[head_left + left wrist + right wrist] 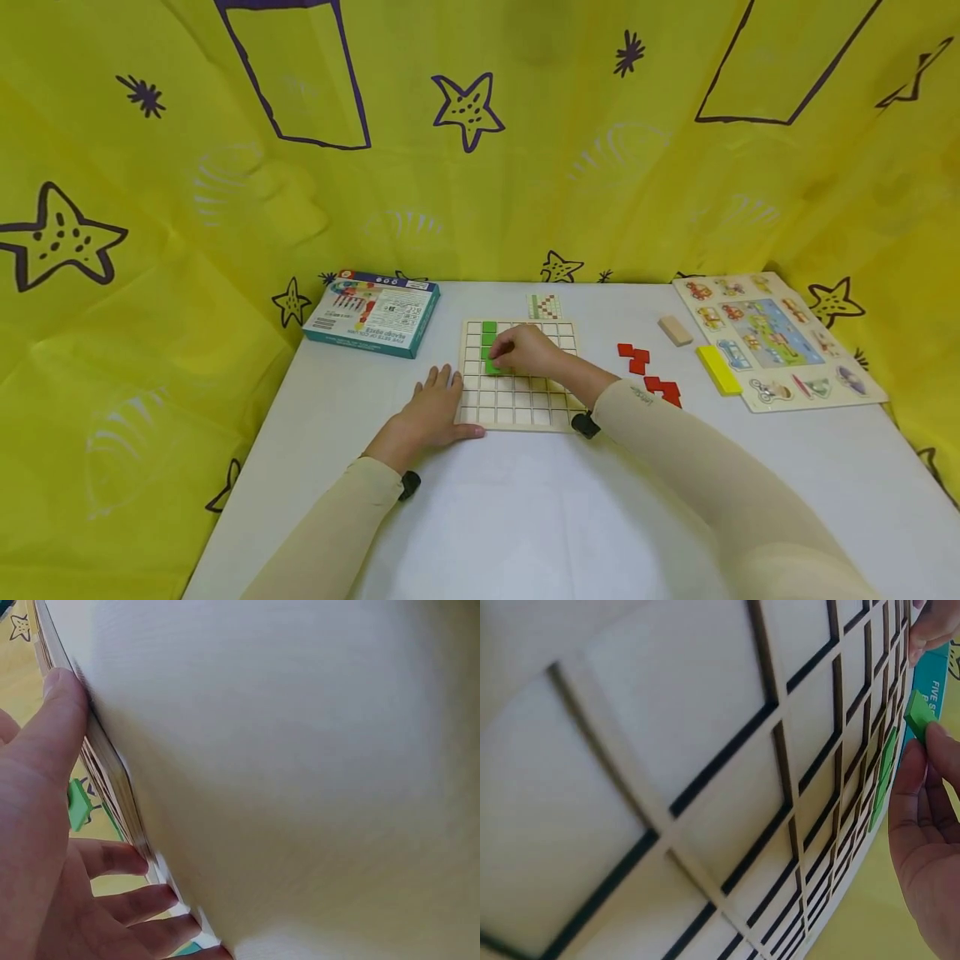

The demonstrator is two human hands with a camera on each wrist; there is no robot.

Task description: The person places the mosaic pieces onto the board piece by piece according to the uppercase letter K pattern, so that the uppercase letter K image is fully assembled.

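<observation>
A wooden grid board (pixel 516 400) lies on the white table. Green square tiles (pixel 489 327) fill cells in one column near its left side. My right hand (pixel 528 350) is over this column, and in the right wrist view its thumb and fingers pinch a green tile (pixel 919 714) held tilted above the grid. My left hand (pixel 429 414) rests at the board's lower left corner with fingers spread. Its thumb lies along the near edge and its fingertips touch the left side in the left wrist view.
Right of the board lie red tiles (pixel 639 360), a plain wooden block (pixel 675 330), a yellow block (pixel 718 371) and a picture puzzle board (pixel 780 333). Behind the grid is a small pattern card (pixel 544 306). A teal box (pixel 375 312) stands at the back left.
</observation>
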